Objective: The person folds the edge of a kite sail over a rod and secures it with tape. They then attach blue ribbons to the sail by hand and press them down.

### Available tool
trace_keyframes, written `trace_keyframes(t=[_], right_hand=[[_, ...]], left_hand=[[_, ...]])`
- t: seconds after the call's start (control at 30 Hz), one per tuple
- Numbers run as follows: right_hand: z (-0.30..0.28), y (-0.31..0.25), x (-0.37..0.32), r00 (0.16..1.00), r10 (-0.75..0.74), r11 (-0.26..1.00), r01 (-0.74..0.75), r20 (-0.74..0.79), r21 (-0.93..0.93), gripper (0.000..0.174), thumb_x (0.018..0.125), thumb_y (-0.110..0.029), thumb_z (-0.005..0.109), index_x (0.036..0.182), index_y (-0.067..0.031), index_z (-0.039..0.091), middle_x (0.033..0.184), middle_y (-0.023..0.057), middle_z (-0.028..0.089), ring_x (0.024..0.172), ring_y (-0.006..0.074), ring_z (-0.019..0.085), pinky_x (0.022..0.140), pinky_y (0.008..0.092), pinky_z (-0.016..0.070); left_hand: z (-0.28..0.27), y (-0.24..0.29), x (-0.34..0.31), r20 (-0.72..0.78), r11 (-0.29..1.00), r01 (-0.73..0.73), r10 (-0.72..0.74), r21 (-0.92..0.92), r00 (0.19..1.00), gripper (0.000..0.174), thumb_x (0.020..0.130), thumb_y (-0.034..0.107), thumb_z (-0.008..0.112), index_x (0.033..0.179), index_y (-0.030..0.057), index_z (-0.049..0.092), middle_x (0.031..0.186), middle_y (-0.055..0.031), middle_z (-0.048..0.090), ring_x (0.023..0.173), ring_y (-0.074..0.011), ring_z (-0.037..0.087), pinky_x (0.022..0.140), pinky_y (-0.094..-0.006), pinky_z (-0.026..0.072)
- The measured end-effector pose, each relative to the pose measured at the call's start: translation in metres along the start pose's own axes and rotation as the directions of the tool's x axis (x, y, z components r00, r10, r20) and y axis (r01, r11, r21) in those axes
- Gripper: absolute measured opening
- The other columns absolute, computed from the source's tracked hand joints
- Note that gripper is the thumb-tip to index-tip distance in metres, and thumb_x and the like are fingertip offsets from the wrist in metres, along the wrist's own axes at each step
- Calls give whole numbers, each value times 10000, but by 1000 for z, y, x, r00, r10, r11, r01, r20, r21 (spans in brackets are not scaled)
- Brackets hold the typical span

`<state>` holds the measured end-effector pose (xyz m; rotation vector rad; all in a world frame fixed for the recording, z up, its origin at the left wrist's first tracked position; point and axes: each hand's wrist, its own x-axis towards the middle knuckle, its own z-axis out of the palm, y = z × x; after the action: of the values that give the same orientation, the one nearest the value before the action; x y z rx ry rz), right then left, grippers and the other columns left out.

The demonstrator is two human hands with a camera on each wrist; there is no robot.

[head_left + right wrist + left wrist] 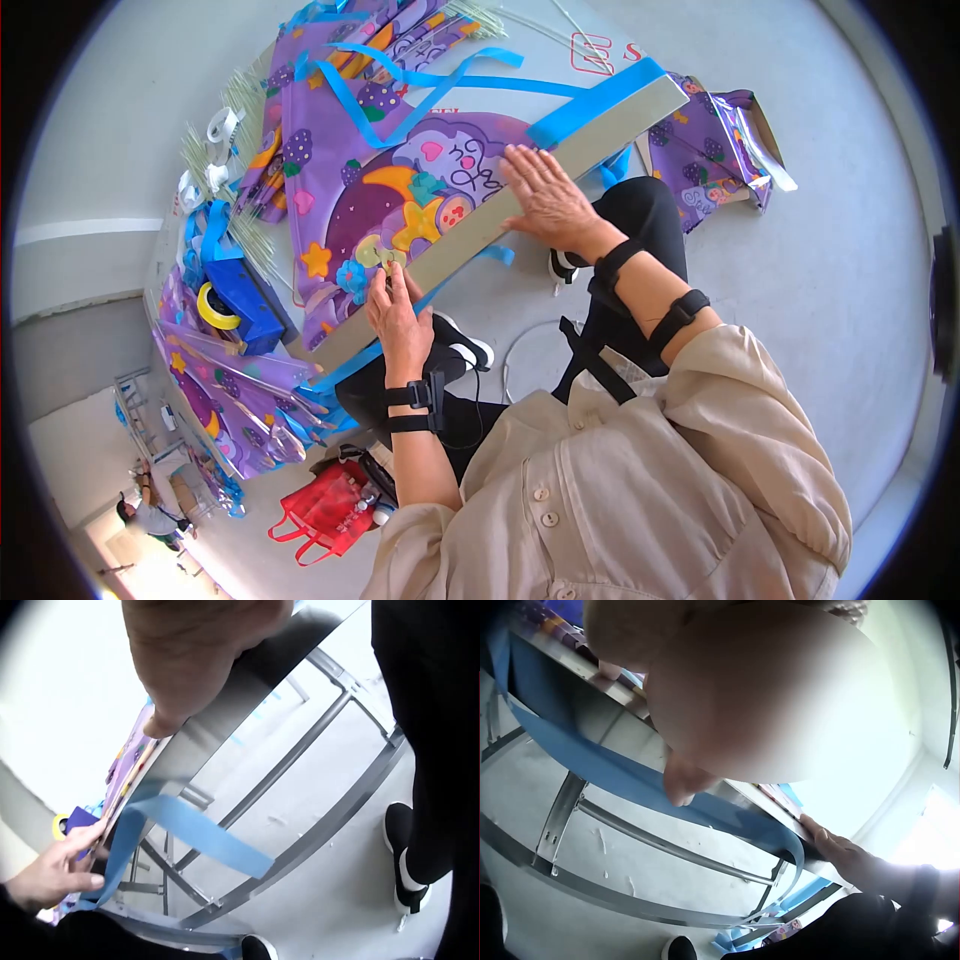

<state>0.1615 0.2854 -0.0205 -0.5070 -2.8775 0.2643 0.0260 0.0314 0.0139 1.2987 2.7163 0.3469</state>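
Note:
A purple printed sheet [345, 215] with a moon, stars and strawberries lies across the table in the head view. My right hand [550, 200] rests flat, fingers straight, over the sheet's near edge. My left hand [400, 325] touches the near edge further left, fingertips on the print beside a blue flower. In the right wrist view my left hand [56, 874] shows its thumb apart from its fingers. A blue strap [630, 780] hangs in a loop below the table's front edge. Another wide blue strip [595, 100] lies along the table's right end.
A yellow tape roll [217, 306] sits by a blue box [250, 308] at the left. More folded purple pieces [225, 390] hang beside it. White rolls [223, 125] stand behind. A red bag [325, 505] is on the floor. Metal bars [277, 765] run under the table.

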Motion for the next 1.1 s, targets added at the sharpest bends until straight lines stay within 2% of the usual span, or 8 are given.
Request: trace_keyframes(t=[0.3,0.37,0.53,0.57,0.63,0.9,1.0,1.1], right_hand=[[-6,16,-2,996,75,997,-76,45,9,896,834,-577,522,1434,21,226,1515,174,181,1424,279,117,1164,398,86],[-6,14,-1,996,86,996,-86,37,9,890,838,-575,519,1435,19,230,1515,170,187,1423,277,122,1164,394,82],[-16,14,-2,989,60,995,-48,135,-93,856,775,-522,576,1403,-5,311,1490,161,252,1412,303,156,1164,420,71],[4,20,-3,992,13,992,3,-128,128,774,763,-433,582,1399,-62,342,1480,154,271,1405,316,170,1163,434,74],[7,24,-7,987,-10,975,45,-158,220,646,782,-368,560,1374,-153,413,1446,84,361,1384,308,223,1161,450,110],[5,20,-6,977,18,940,56,-212,337,517,833,-338,522,1329,-202,470,1385,14,456,1337,234,330,1142,503,136],[4,21,-6,988,1,961,42,-154,274,572,824,-394,540,1352,-197,447,1418,54,408,1362,268,282,1145,493,115],[3,21,-6,998,-15,984,24,-54,174,680,800,-462,563,1383,-149,405,1449,120,344,1382,303,230,1149,477,90]], left_hand=[[-49,48,40,124,962,80,-116,262,986,437,780,127,681,1173,33,515,1158,-146,542,1139,-326,489,905,-488,401],[-40,67,88,-253,944,-276,316,181,914,352,782,127,664,1093,8,552,1091,-172,568,1096,-347,513,878,-482,424],[37,180,204,-146,759,-516,503,-398,852,351,736,135,691,1019,-45,588,1000,-210,617,991,-362,574,877,-435,454],[45,197,208,-149,757,-515,501,-401,853,351,736,135,691,1019,-45,588,1000,-210,617,991,-362,574,877,-435,454],[54,222,216,-67,952,-261,254,-157,965,483,674,258,761,1052,7,595,1028,-207,630,1018,-351,585,884,-423,455],[56,241,245,327,959,-200,258,-198,909,323,649,136,699,932,-1,626,940,-203,671,976,-337,622,856,-463,461],[52,240,250,298,888,-298,408,-351,863,316,646,75,674,937,-38,628,869,-197,677,858,-301,662,788,-413,504],[36,229,254,389,406,187,502,-894,772,403,654,-48,683,1043,-60,582,771,-87,628,683,-165,622,643,-288,522]])
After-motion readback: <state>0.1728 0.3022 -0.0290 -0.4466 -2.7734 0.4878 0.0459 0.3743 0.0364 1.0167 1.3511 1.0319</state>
